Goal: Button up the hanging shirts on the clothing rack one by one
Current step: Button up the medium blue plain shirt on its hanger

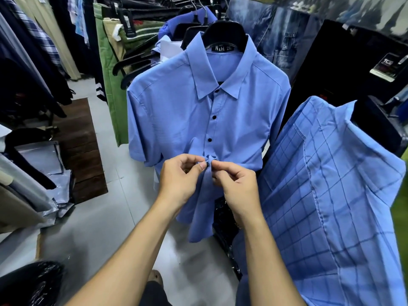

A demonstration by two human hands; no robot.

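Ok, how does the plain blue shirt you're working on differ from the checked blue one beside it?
The plain blue short-sleeved shirt faces the camera on a black hanger, its black buttons visibly fastened down to where the left hand and right hand pinch the placket. The light blue checked shirt hangs turned sideways, untouched; its buttons are out of sight. Both are collared blue shirts.

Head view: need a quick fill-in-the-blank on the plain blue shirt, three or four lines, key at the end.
1. The plain blue short-sleeved shirt hangs on a ____ plastic hanger.
2. Both hands, left and right, pinch the shirt's ____ placket.
3. Beside it on the right hangs a blue ____ shirt.
4. Its small round buttons are ____.

Missing: black; front; checked; black
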